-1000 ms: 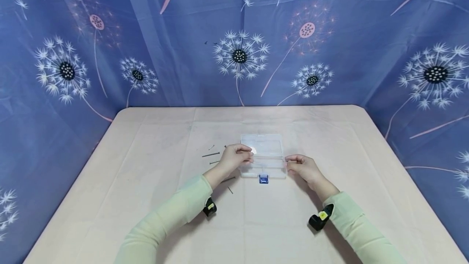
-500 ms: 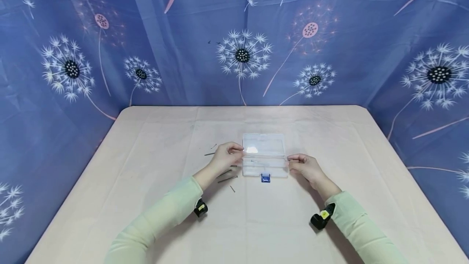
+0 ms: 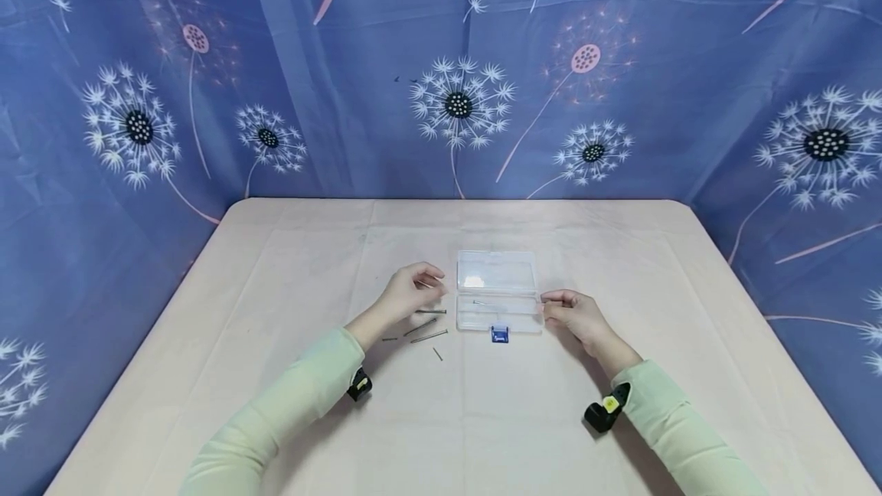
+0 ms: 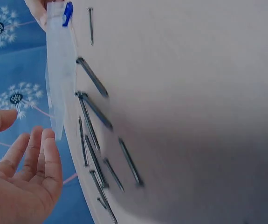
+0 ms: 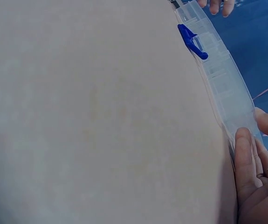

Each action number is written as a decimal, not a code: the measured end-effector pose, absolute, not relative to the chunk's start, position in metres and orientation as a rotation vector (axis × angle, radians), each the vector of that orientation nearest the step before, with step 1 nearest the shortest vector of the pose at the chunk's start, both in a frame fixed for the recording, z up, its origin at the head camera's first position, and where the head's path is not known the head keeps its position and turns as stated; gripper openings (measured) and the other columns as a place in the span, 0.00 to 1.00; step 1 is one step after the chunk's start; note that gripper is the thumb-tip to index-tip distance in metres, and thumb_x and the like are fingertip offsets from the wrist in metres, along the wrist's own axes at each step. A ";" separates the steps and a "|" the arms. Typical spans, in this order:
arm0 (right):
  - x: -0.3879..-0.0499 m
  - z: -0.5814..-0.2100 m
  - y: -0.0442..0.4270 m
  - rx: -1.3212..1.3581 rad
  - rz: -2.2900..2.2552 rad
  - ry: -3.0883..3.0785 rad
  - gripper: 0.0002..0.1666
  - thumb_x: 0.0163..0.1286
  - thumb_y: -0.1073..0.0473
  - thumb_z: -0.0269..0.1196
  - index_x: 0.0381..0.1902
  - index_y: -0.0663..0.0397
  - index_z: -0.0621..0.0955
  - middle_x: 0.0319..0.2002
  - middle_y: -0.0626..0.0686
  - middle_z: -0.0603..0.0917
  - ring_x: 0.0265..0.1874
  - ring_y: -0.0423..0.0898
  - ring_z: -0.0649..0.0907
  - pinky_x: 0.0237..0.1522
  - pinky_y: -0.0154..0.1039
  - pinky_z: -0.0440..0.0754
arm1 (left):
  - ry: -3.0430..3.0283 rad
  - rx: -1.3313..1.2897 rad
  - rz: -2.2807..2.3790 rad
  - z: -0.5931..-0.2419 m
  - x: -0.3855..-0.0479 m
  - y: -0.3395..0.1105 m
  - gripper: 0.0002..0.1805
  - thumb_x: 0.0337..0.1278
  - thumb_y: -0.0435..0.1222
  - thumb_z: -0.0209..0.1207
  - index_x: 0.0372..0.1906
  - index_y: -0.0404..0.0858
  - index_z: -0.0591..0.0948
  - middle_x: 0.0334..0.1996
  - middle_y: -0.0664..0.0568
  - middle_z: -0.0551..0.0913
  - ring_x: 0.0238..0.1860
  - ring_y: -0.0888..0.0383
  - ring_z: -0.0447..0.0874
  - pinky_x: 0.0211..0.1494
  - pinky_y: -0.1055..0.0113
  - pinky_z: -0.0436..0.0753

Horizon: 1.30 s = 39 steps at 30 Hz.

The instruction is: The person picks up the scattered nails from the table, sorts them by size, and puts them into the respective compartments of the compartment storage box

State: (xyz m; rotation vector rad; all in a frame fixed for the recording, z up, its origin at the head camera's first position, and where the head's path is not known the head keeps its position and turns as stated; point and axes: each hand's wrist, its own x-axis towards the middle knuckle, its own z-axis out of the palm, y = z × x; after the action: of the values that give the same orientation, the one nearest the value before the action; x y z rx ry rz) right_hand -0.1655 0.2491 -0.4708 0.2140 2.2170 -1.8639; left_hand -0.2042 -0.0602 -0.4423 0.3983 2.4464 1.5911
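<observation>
Box point(image 3: 482, 323): clear plastic, sitting open on the table point(image 3: 524, 419), lid point(image 3: 506, 272) folded back away from the person. Looks light and thin-walled, so probably stiff but not a fan of hard squeezing. Likely slick as well, so a bump could send it sliding.
Where to grab the box: the short end walls look like the safest bet. Yanking on the lid could stress the hinge.
Right hand point(image 3: 575, 318): right on that spot, thumb and fingers pinching the right end of the box.
Latch point(image 3: 500, 335): blue, on the edge facing the person. Small bit, probably a lousy handle.
Nails point(image 4: 96, 111): loose scatter on the table left of the box, some long and thick, some short and skinny. Hard metal by the look of it, zero worry about breaking them. The fat ones should feel heavy for their size, and smooth shanks may roll.
Where to grab a nail: pinch mid-shank or just under the head, and mind the point.
Lone nail point(image 3: 481, 303): what looks like one thin nail lies inside the box, seemingly in the row nearer the hinge.
Left hand point(image 3: 411, 291): thumb and fingertips apart, nothing visible in the grip, hovering near the nails and just beside the box.
</observation>
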 end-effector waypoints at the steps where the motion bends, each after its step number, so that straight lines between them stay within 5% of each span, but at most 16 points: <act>1: -0.165 -0.471 0.249 0.220 -1.864 2.218 0.26 0.61 0.67 0.60 0.55 0.78 0.71 0.29 0.39 0.81 0.29 0.31 0.80 0.35 0.25 0.80 | 2.465 0.407 1.573 -0.442 -0.205 -0.062 0.15 0.54 0.30 0.62 0.48 0.29 0.79 0.39 0.42 0.85 0.37 0.54 0.81 0.41 0.68 0.81; 29: -0.166 -0.474 0.249 0.210 -1.855 2.250 0.26 0.61 0.67 0.59 0.55 0.79 0.70 0.30 0.40 0.80 0.29 0.31 0.80 0.35 0.25 0.81 | 2.672 0.529 1.266 -0.447 -0.232 -0.116 0.13 0.52 0.25 0.61 0.44 0.28 0.78 0.41 0.36 0.83 0.40 0.46 0.80 0.50 0.55 0.79; 39: -0.166 -0.476 0.249 0.210 -1.874 2.245 0.26 0.61 0.68 0.59 0.55 0.79 0.70 0.29 0.39 0.80 0.28 0.31 0.80 0.34 0.25 0.81 | 2.678 0.517 1.186 -0.453 -0.236 -0.123 0.09 0.46 0.22 0.61 0.36 0.27 0.78 0.34 0.40 0.82 0.35 0.51 0.79 0.44 0.62 0.80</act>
State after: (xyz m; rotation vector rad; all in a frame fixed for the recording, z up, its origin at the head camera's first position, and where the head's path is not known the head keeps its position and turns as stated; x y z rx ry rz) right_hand -0.1656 0.2489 -0.4755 0.2101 2.2452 -1.8744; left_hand -0.2363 -0.1226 -0.4533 0.5168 2.6781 1.1855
